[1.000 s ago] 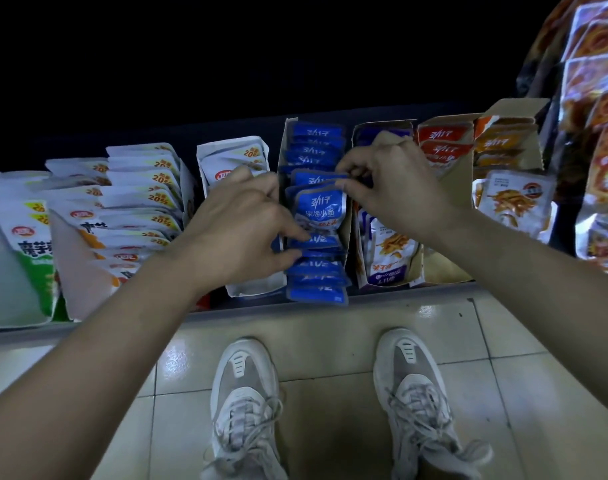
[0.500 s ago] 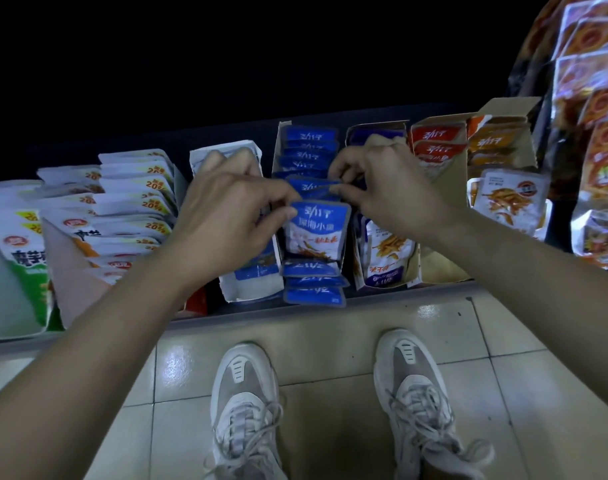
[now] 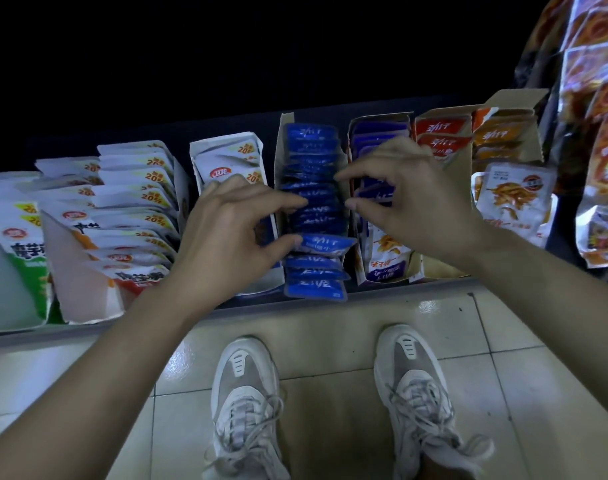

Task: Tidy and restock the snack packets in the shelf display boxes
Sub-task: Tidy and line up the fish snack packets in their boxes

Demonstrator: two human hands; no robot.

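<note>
A row of blue snack packets [image 3: 312, 147] stands on edge in an open cardboard display box [image 3: 280, 157] at the middle of the shelf. One blue packet [image 3: 326, 244] near the front lies tilted on the row. My left hand [image 3: 233, 233] is at the box's left side, its index fingertip on the packets' edges and its thumb tip against the tilted packet. My right hand [image 3: 410, 199] hovers over the right side of the row with fingers spread. It holds nothing.
A purple packet box [image 3: 375, 131] stands right of the blue one, then red packets [image 3: 437, 128] and orange packets [image 3: 500, 133]. White packets [image 3: 136, 188] fill boxes on the left. Hanging packets [image 3: 600, 98] crowd the right edge. My shoes stand on tiled floor below the shelf lip [image 3: 399, 289].
The blue packet my left hand held upright now lies down in the row. My right hand has let go of the packet tops and spread its fingers.
</note>
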